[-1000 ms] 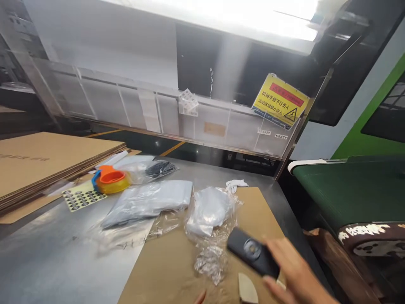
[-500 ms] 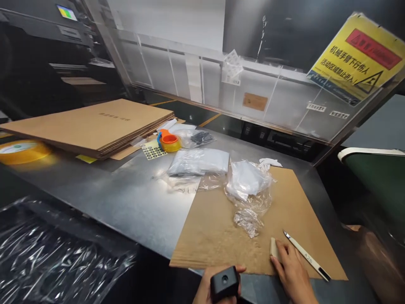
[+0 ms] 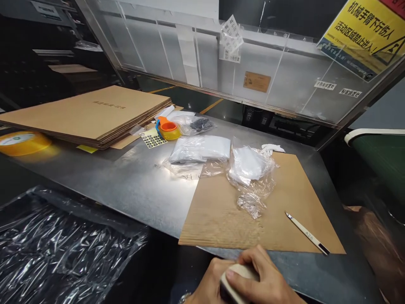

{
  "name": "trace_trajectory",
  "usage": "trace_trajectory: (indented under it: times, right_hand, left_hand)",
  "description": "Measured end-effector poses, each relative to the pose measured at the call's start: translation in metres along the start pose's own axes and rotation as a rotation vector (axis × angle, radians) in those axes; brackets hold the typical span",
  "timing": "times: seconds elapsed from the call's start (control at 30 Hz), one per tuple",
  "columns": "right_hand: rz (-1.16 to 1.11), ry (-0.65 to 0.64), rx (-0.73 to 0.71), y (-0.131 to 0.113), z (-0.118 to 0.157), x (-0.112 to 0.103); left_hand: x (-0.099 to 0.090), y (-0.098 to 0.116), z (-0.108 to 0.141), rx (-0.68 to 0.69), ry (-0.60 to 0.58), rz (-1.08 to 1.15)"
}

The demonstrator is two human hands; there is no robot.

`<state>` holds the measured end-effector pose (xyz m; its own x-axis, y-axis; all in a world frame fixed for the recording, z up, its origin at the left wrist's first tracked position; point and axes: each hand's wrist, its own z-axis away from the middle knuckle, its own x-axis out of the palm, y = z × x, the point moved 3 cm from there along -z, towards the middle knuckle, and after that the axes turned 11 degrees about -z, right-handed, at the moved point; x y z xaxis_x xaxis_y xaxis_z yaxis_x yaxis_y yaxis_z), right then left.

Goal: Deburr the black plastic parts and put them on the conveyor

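Observation:
At the bottom edge, my left hand (image 3: 204,280) is closed around a small black block (image 3: 225,292), mostly hidden now. My right hand (image 3: 265,278) meets it there, its thumb and fingers gripping a beige block (image 3: 243,272) pressed against the black one. Just beyond both hands lies a brown cardboard sheet (image 3: 218,215). A craft knife (image 3: 306,233) with a pale handle rests on its right part, tip pointing away from me.
Clear plastic bags with white contents (image 3: 248,166) lie on the cardboard and metal table (image 3: 142,190). Stacked cardboard (image 3: 85,109), a tape dispenser (image 3: 167,128) and a yellow tape roll (image 3: 23,142) are farther left. Black plastic sheeting (image 3: 63,249) lies front left; a clear panel (image 3: 202,76) stands behind.
My right hand has left the cardboard with the beige block and come left to the black block in my left hand. The view has tilted down; the knife stays on the cardboard.

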<state>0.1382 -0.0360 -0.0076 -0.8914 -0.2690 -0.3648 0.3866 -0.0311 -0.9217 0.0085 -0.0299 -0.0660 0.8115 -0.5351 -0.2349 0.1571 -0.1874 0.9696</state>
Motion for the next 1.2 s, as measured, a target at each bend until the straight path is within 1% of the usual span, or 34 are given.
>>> trace_trajectory:
  times: [0.07,0.13,0.2,0.27,0.37,0.47,0.6,0.63,0.7,0.8,0.87,0.97,1.03,1.1,1.17,1.2]
  right_hand:
    - [-0.031,-0.012,-0.008,0.006,0.001,-0.003]
    - [-0.062,-0.016,-0.060,0.010,0.004,-0.006]
    - [-0.082,-0.026,-0.085,0.011,0.006,-0.003]
    - [-0.090,-0.042,-0.053,0.010,0.007,0.000]
    - [-0.103,-0.062,-0.023,0.006,0.008,-0.001]
    - [-0.114,-0.053,-0.060,0.003,0.009,-0.006]
    - [-0.072,-0.032,-0.008,0.007,0.012,-0.003]
    - [-0.066,-0.030,-0.022,0.008,0.012,-0.002]
    - [-0.067,-0.023,-0.101,0.011,0.014,-0.002]
    - [-0.055,-0.007,-0.174,0.014,0.015,-0.001]
    - [-0.041,-0.012,-0.142,0.015,0.014,0.000]
    - [-0.023,-0.070,-0.116,0.015,0.013,-0.004]
    - [-0.010,-0.131,-0.190,0.015,0.016,-0.014]
    - [-0.030,-0.158,-0.298,0.018,0.020,-0.026]
    - [-0.079,-0.129,-0.371,0.023,0.023,-0.034]
    - [-0.097,-0.088,-0.388,0.026,0.024,-0.036]
  left_hand:
    - [-0.001,-0.001,0.005,-0.039,-0.021,-0.036]
    - [0.001,-0.005,0.009,-0.079,-0.050,-0.073]
    - [0.006,-0.008,0.011,-0.102,-0.065,-0.041]
    - [0.011,-0.010,0.011,-0.116,-0.053,0.033]
    - [0.014,-0.008,0.010,-0.094,-0.060,0.061]
    - [0.013,-0.004,0.010,-0.080,-0.119,0.003]
    - [0.013,-0.001,0.010,-0.106,-0.131,0.051]
    - [0.013,0.000,0.011,-0.099,-0.124,0.063]
    - [0.011,0.001,0.011,-0.077,-0.125,0.051]
    - [0.012,0.001,0.010,-0.062,-0.165,0.020]
    - [0.013,0.001,0.009,-0.053,-0.174,0.036]
    - [0.010,0.002,0.009,-0.040,-0.142,0.060]
    - [0.003,0.003,0.012,-0.058,-0.104,0.060]
    - [-0.005,0.005,0.014,-0.092,-0.055,0.072]
    - [-0.009,0.004,0.014,-0.148,-0.025,0.120]
    - [-0.009,0.003,0.014,-0.183,-0.019,0.177]
